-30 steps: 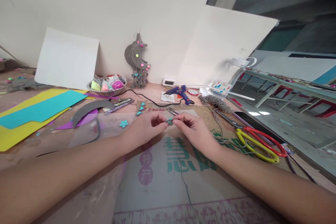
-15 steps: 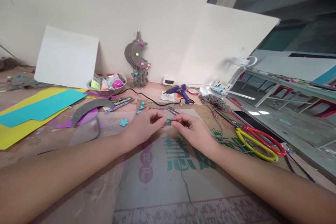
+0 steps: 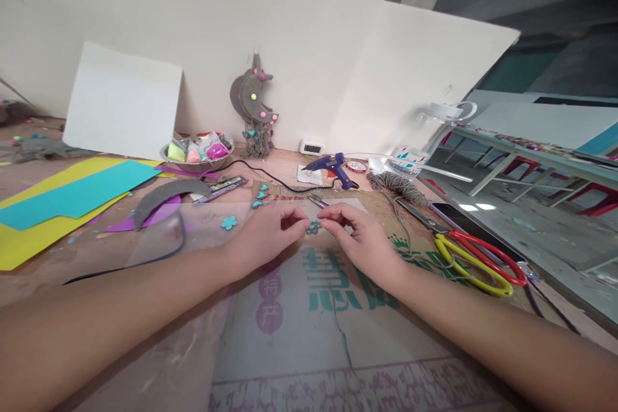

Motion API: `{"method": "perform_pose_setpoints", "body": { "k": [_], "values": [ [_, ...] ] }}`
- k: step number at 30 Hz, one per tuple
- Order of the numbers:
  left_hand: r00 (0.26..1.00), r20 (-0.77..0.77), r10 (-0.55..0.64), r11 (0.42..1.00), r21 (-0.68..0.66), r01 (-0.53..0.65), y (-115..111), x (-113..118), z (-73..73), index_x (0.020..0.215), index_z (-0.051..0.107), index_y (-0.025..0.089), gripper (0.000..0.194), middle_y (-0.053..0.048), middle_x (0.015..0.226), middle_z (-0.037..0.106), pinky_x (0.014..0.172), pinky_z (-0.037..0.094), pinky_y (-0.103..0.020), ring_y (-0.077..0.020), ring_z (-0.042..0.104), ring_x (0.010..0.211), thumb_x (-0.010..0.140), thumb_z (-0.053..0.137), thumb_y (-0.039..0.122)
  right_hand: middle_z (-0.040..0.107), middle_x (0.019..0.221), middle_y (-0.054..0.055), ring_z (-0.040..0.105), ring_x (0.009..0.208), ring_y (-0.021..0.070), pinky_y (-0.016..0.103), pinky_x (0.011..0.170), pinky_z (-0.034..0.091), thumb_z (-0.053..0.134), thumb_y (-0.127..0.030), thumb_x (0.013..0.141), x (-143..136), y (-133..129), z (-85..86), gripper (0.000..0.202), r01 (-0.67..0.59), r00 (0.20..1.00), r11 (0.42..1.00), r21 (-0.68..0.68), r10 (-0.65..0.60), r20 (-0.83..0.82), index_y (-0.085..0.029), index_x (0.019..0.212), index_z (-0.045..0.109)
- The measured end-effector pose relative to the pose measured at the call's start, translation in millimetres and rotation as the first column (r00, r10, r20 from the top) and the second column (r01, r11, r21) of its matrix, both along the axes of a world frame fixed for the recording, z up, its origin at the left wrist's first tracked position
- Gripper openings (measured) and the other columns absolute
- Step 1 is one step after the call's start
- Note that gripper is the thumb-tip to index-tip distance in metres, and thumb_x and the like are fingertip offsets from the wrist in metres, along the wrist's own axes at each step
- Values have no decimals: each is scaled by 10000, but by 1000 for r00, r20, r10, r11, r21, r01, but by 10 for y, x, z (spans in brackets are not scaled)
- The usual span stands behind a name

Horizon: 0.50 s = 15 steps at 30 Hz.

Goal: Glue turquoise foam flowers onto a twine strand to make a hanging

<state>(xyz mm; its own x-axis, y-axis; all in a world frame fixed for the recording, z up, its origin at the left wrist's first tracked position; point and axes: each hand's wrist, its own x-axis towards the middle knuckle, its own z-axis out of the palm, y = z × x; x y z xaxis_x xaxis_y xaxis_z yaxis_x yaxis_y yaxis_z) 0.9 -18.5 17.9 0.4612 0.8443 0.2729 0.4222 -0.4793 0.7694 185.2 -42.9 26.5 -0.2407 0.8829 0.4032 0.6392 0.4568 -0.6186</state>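
Note:
Between my two hands is a small teal and grey flower-shaped piece (image 3: 313,226), pinched at its left edge by my left hand (image 3: 275,230) and at its right edge by my right hand (image 3: 360,236). Both hands hover over a translucent sheet (image 3: 284,360) lying on printed cardboard (image 3: 425,328). A turquoise flower (image 3: 228,223) lies on the sheet, left of my left hand. Behind my hands are tweezers (image 3: 318,201) and several small turquoise pieces (image 3: 259,196).
A blue glue gun (image 3: 333,166), grey yarn (image 3: 398,187) and a bowl of bagged clay (image 3: 197,158) stand at the back. Scissors (image 3: 476,264) and a phone (image 3: 476,232) lie right. Yellow and turquoise sheets (image 3: 82,193) lie left. A moon decoration (image 3: 253,100) hangs behind.
The fingers have shifted slightly on the flower-shaped piece, and more of it shows between them. The camera view has moved a little.

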Motion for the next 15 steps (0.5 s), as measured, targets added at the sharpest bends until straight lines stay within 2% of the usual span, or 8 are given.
{"method": "perform_pose_setpoints", "body": {
  "k": [3, 7, 11, 13, 15],
  "values": [
    [1000, 17, -10, 1000, -7, 10, -7, -1, 8, 684, 574, 180, 229, 34, 634, 572, 551, 360, -208, -101, 496, 588, 803, 428, 311, 633, 813, 27, 573, 753, 153, 274, 701, 447, 495, -278, 843, 31, 21, -7, 143, -10, 1000, 1000, -2, 10, 10, -191, 897, 595],
    [999, 35, -9, 1000, -29, 10, -11, -2, 14, 681, 565, 175, 229, 32, 623, 562, 538, 356, -205, -100, 488, 580, 802, 430, 316, 634, 788, 23, 570, 742, 153, 277, 702, 440, 497, -294, 844, 44, 31, 5, 155, 5, 998, 1000, 13, -6, 63, -190, 831, 611],
    [999, 46, -4, 1000, -16, 5, -4, 4, 12, 672, 567, 175, 217, 33, 617, 561, 533, 350, -209, -98, 481, 568, 794, 441, 303, 613, 811, 36, 560, 743, 160, 290, 696, 446, 522, -298, 825, 51, 25, 7, 185, 0, 996, 999, 49, -4, 87, -192, 951, 608],
    [999, 53, 13, 1000, -13, -12, -7, 6, 18, 657, 560, 176, 220, 29, 619, 566, 534, 354, -214, -103, 486, 568, 790, 445, 308, 607, 802, 34, 552, 718, 159, 290, 667, 445, 523, -305, 822, 69, 29, 0, 217, 10, 995, 999, 39, -14, 98, -202, 996, 600],
    [997, 68, 29, 999, -15, -28, -13, 6, 27, 647, 548, 179, 220, 25, 619, 570, 537, 360, -218, -111, 495, 573, 790, 439, 306, 620, 808, 30, 557, 723, 161, 288, 656, 444, 512, -314, 826, 90, 43, -5, 192, 24, 995, 1000, -6, -23, 97, -212, 951, 615]
  ]
}}
